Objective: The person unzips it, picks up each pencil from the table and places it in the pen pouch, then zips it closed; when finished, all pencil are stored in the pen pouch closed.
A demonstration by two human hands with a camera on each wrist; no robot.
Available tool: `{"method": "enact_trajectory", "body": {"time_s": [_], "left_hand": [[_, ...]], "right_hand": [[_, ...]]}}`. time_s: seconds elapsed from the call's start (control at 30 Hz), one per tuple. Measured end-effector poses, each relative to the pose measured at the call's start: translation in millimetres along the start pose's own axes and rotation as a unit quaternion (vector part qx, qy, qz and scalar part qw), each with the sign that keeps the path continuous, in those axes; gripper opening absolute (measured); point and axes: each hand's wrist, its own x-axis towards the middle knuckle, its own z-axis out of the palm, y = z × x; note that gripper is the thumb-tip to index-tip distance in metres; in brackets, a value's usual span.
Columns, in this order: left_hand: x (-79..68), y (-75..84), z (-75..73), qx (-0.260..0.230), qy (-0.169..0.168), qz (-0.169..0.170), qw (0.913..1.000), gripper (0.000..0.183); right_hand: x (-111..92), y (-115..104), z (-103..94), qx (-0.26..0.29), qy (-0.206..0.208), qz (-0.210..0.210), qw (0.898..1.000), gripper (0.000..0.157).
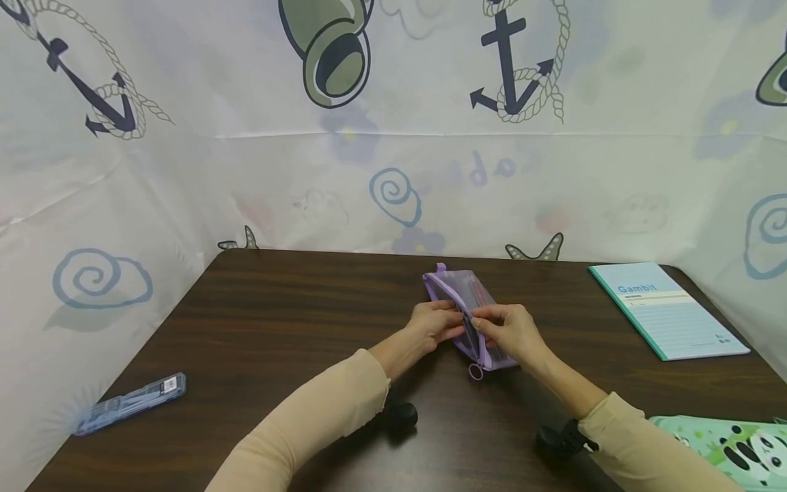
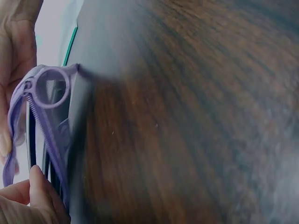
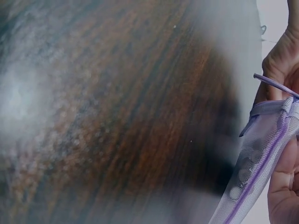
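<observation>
A purple mesh pencil case (image 1: 470, 287) is held up over the table between both hands, its zipper part-way unzipped and its ring pull (image 2: 51, 87) hanging at the near end. My left hand (image 1: 433, 324) grips the left edge of the opening, fingertips at the slot. On the other side, my right hand (image 1: 510, 328) pinches the zipper edge between thumb and fingers. Dark slim items (image 2: 32, 135) show through the opening in the left wrist view. Small round shapes (image 3: 245, 175) show through the mesh in the right wrist view.
A pale blue notebook (image 1: 670, 311) lies at the back right. At the front right is a green panda-print case (image 1: 732, 447), partly behind the right sleeve. A clear blue plastic case (image 1: 135, 403) lies by the left edge. Patterned white cloth (image 1: 277, 184) surrounds the table.
</observation>
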Motion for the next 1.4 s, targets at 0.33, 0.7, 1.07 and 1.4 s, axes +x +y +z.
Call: {"method": "enact_trajectory", "body": {"time_s": [0.33,0.7,1.07,1.4], "left_hand": [[-2.2,-9.2,2.0,0.005,0.011,0.020,0.9997,0.049],[-2.8,-13.5,2.9,0.023,0.027,0.026,0.9990,0.043],[-2.9,-15.6,1.2,0.037,0.010,0.034,0.9987,0.040],[-4.4,-15.4,1.8,0.057,0.010,0.021,0.9981,0.037]], "right_hand": [[-2,-2,1.3,0.001,-0.004,-0.001,1.000,0.025],[-2,-3,-2.3,-0.002,-0.003,-0.022,1.000,0.024],[0,-1,-5.0,-0.006,-0.002,-0.036,0.999,0.020],[0,0,-6.5,-0.007,-0.007,-0.052,0.999,0.018]]}}
